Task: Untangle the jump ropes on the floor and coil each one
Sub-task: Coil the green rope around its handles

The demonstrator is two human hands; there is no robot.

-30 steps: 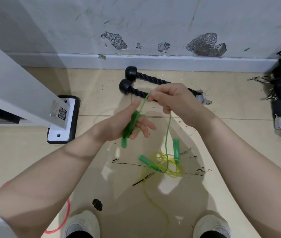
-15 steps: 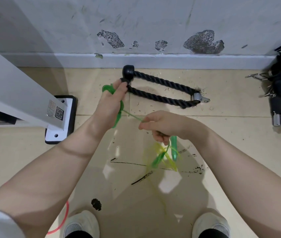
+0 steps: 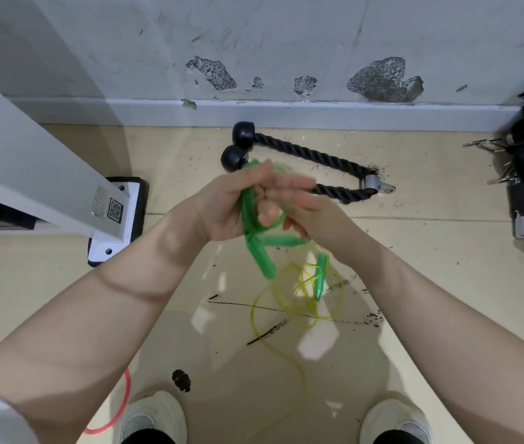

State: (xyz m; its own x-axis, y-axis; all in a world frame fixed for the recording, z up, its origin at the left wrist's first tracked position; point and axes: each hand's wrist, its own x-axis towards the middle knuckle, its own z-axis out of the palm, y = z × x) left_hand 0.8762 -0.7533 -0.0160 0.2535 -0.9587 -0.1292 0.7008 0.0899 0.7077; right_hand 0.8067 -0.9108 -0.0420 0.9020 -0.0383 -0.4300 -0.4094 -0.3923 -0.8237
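A green jump rope [image 3: 262,219] is held up in front of the body, gathered into loops between both hands, which are pressed close together above the floor [image 3: 446,283]. The left hand [image 3: 231,206] is closed around the looped green cord, with the loops passing through its grip and out over its fingers. The right hand [image 3: 299,203] is blurred; its fingers are seen laid across the same loops, touching the left hand, but whether its grip is clenched on the cord or only resting against it cannot be told. Two green handles [image 3: 262,256] of this rope are seen hanging just below the hands, one pointing down and one lying nearly level. A yellow jump rope [image 3: 289,302] is left on the floor beneath the hands in loose, overlapping rings, with one strand trailing toward the space between two white shoes [image 3: 155,418]. A green handle [image 3: 320,277] is seen upright among the yellow rings. Part of a red cord [image 3: 119,408] is seen curved on the floor beside the left shoe. A black twisted rope attachment [image 3: 311,157] with rounded black ends is laid near the wall [image 3: 254,43], behind the hands. A white post [image 3: 39,174] on a bolted base stands at the left.
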